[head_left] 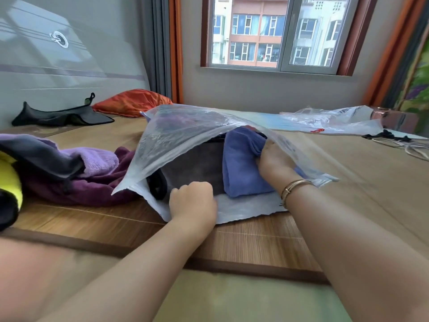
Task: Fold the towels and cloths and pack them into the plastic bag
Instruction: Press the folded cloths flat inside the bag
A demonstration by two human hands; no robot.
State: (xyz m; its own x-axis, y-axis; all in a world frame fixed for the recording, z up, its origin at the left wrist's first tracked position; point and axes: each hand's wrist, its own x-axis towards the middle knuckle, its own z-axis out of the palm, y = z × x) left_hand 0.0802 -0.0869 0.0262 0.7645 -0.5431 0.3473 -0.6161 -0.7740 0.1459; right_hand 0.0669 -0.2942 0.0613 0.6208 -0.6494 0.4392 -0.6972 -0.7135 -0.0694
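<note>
Seemingly both hands inside bag (185, 145) mouth.

You're facing a sliding window (279, 33) with a dark red-brown frame, daylight and apartment blocks beyond it. Orange and grey curtains (166, 47) hang at its left, a grey wall (267, 89) runs below, and a woven bamboo mat (348, 173) covers the bed

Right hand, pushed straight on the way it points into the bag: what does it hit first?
The right hand already grips the folded blue towel inside the clear plastic bag. Straight on it only pushes that towel deeper; beyond it probably comes the bag's far wall, though depth there is unclear.
</note>
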